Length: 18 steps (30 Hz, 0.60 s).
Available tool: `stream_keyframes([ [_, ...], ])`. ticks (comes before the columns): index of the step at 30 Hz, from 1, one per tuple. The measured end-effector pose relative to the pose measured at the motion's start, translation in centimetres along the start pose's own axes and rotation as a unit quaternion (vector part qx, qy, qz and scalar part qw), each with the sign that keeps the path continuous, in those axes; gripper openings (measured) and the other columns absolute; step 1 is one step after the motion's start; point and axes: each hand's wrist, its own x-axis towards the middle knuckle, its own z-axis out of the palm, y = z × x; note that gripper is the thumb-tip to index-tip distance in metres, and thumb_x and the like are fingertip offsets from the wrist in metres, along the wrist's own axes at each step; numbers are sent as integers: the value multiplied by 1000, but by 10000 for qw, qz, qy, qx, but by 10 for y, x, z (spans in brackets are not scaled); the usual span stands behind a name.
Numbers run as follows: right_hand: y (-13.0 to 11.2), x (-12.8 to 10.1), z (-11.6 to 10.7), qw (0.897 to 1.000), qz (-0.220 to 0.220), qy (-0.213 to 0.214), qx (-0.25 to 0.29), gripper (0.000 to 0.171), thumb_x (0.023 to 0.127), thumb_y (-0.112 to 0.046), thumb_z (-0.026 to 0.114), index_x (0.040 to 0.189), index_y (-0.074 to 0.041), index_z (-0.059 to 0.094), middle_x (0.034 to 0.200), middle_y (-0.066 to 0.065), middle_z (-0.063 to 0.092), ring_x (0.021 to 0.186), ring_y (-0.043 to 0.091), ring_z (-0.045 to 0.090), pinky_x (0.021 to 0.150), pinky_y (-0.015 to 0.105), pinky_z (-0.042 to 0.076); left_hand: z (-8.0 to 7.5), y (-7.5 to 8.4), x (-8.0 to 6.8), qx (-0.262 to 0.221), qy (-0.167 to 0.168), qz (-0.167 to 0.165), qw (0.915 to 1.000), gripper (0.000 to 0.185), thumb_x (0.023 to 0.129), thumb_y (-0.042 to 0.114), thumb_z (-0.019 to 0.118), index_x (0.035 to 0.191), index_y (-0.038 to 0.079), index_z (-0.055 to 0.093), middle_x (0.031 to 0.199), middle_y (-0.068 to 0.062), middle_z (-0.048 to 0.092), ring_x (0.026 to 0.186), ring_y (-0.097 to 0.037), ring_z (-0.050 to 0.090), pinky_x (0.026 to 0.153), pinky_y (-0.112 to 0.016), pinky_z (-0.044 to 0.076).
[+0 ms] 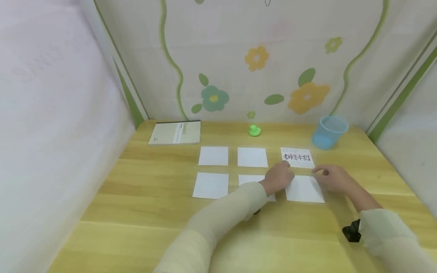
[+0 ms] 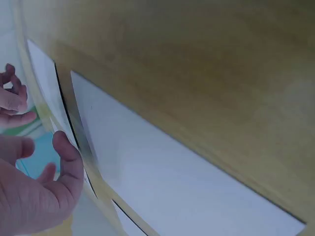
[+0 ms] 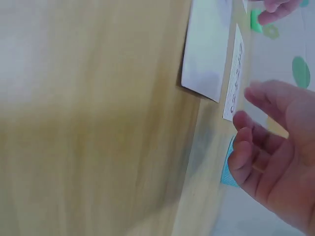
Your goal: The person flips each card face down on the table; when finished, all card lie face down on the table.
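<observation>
In the head view my left hand point(image 1: 278, 177) is by the upper left corner of a blank white card point(image 1: 305, 189), the front right one of two rows. My right hand point(image 1: 336, 178) hovers near that card's upper right corner. Both hands have loosely bent fingers, and nothing shows between them. Just behind this card lies another bearing handwritten characters point(image 1: 297, 157). The left wrist view has my left hand point(image 2: 44, 189) with thumb and fingers apart. From the right wrist, my right hand point(image 3: 283, 142) appears half curled beside the cards.
More blank cards point(image 1: 211, 185) lie to the left, one partly hidden under my left forearm. Along the back stand a green toy duck point(image 1: 254, 131) and a blue translucent bucket point(image 1: 329, 132). A notebook point(image 1: 175, 132) lies at the back left. Flowered cloth point(image 1: 232, 57) hangs behind the wooden table point(image 1: 136, 212).
</observation>
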Motion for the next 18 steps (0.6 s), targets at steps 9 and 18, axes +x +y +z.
stream_keyframes([
  [9, 12, 38, 10, 9949, 588, 516, 632, 54, 88, -28, 46, 128, 4, 30, 106, 31, 47, 94, 42, 46, 75, 51, 39, 1, 1, 35, -2671, 263, -1518, 9513, 48, 86, 35, 43, 130, 21, 29, 47, -1, 42, 34, -13, 33, 39, -29, 44],
  [18, -1, 61, 17, 9914, 861, 631, 756, 65, 88, -43, 38, 128, 7, 26, 122, 32, 34, 110, 47, 31, 87, 57, 26, -6, 11, 44, -4160, 394, -2062, 8848, 57, 82, 40, 48, 131, 17, 29, 97, -5, 54, 66, -20, 57, 60, -35, 49],
])
